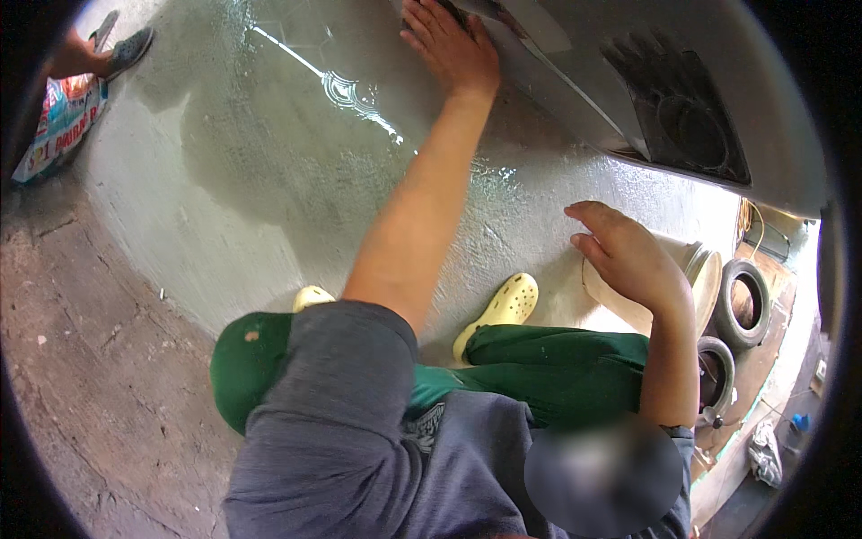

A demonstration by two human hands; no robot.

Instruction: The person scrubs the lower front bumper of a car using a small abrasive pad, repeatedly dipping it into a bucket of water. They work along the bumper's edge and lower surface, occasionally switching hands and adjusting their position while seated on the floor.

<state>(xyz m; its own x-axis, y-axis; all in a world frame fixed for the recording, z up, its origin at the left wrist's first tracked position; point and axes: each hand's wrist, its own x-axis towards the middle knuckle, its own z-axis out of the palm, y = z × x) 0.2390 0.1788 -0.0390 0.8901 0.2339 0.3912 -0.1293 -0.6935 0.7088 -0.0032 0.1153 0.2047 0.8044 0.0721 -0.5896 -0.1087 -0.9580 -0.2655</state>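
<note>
My left hand [453,54] reaches far forward beside the lower edge of a grey car bumper [575,36]. Its fingers are stretched out, with the tips near the top rim of the picture. Something dark shows beside those fingers, but I cannot make out what it is. My right hand [628,256] hovers below the bumper with nothing in it, fingers extended and thumb apart. A pale cream bucket [709,286] is partly hidden behind that hand. The bumper carries a dark recess with a round lamp shape [696,130].
Wet grey concrete [260,171] with a puddle spreads below the car. My yellow clogs [512,301] stand on it. Two tyres [760,316] lie at the right, near a crumpled pale cloth [765,454]. Another person's slippered foot [128,54] and a printed bag [67,126] are far left.
</note>
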